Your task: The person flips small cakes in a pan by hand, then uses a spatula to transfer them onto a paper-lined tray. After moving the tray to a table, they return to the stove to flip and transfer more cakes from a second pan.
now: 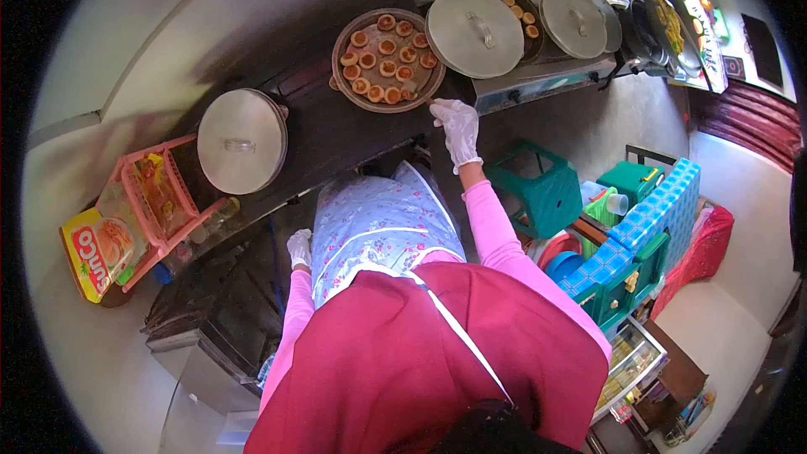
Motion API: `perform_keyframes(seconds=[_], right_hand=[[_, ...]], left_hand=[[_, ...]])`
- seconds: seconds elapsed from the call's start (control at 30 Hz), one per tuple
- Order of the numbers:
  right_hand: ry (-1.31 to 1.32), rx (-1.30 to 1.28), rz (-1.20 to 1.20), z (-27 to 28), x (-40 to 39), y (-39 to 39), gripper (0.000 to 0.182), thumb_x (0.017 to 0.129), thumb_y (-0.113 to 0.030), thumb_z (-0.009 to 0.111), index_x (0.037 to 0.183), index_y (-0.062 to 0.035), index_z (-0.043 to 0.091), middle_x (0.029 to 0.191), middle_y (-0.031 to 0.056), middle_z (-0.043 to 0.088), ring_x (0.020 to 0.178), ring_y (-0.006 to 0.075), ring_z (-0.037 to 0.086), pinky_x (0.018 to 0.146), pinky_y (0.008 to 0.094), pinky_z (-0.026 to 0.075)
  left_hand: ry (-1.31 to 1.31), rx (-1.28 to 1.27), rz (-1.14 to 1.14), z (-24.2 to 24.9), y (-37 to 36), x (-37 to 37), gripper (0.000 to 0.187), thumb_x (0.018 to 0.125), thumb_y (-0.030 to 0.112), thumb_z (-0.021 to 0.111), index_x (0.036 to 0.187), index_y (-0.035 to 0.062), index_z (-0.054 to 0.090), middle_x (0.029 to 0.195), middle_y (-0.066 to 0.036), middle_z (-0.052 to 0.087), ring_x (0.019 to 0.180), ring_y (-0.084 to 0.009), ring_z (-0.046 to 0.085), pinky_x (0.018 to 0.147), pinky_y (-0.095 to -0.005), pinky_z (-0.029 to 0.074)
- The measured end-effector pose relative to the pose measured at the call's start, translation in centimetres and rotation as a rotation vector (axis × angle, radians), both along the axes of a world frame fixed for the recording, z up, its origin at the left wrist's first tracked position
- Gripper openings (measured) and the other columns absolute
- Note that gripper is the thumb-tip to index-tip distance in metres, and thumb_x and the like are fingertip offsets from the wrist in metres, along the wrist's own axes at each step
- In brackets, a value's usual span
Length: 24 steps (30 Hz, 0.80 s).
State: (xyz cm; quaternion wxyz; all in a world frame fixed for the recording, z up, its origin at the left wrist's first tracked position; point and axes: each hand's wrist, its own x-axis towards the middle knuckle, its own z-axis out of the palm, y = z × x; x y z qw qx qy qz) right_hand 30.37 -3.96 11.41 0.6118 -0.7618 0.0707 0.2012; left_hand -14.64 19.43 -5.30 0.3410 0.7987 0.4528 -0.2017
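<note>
My right hand (456, 128), in a thin white glove, is at the lower right rim of a round pan (339, 76). Its fingers are pinched together; what they hold, if anything, I cannot make out. In the pan lie several small round browned cakes (387, 47). A small light-coloured tool end (409, 87) shows among the cakes on the side nearest this hand. My left hand (299, 247), also gloved, hangs low beside the flowered apron (378, 227) with its fingers curled in, away from the pan.
Left of the pan stands another lidded pan (242, 141). On the right, a stove (546, 82) carries a lidded pan (475, 32), a pan of cakes (523, 15) and a second lid (575, 22). A pink rack (160, 193) is far left; a green stool (538, 189) stands at my right.
</note>
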Motion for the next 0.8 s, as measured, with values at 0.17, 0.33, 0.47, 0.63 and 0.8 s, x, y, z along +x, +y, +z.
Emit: perform_keyframes(seconds=[0.17,0.33,0.47,0.63,0.8], right_hand=[[0.086,-0.007,0.082,-0.5,-0.6,-0.5,0.024,0.075,-0.007,0.071,0.095,0.0056,0.069,0.078,0.0064,0.067,0.060,0.0109,0.056,0.056,0.0233,0.044],[-0.186,-0.311,0.008,0.3,0.9,-0.5,0.022,0.080,-0.017,0.065,0.093,-0.0002,0.070,0.075,0.0133,0.068,0.064,0.0209,0.064,0.062,0.0332,0.049],[-0.669,-0.633,0.300,-0.8,2.9,-1.1,0.025,0.078,-0.019,0.066,0.091,0.0007,0.071,0.074,0.0133,0.066,0.061,0.0184,0.062,0.058,0.0327,0.048],[-0.176,-0.251,0.160,1.7,1.9,-0.3,0.024,0.075,-0.015,0.068,0.090,0.0029,0.070,0.073,0.0108,0.067,0.058,0.0154,0.060,0.056,0.0287,0.047],[0.001,-0.096,0.123,0.2,0.9,-0.6,0.023,0.073,-0.011,0.069,0.090,0.0038,0.070,0.071,0.0066,0.066,0.057,0.0118,0.057,0.053,0.0253,0.045]], left_hand=[[0.170,0.057,-0.336,0.1,0.0,0.8,0.031,0.086,0.030,0.048,0.092,0.0122,0.072,0.097,-0.014,0.068,0.094,-0.0315,0.064,0.080,-0.0424,0.049],[0.030,0.048,-0.156,0.1,0.1,0.9,0.029,0.087,0.028,0.047,0.095,0.0120,0.071,0.097,-0.014,0.068,0.093,-0.0317,0.065,0.080,-0.0430,0.049],[0.018,0.045,-0.231,-0.6,0.3,1.3,0.029,0.087,0.027,0.048,0.095,0.0125,0.071,0.099,-0.014,0.068,0.094,-0.0319,0.064,0.080,-0.0437,0.049],[0.001,0.027,-0.158,-2.8,0.5,0.3,0.027,0.086,0.026,0.047,0.091,0.0134,0.071,0.102,-0.013,0.067,0.093,-0.0324,0.064,0.079,-0.0439,0.049],[0.093,0.057,-0.277,0.2,-0.3,2.1,0.028,0.086,0.027,0.047,0.088,0.0125,0.071,0.099,-0.013,0.068,0.090,-0.0335,0.065,0.079,-0.0442,0.049]])
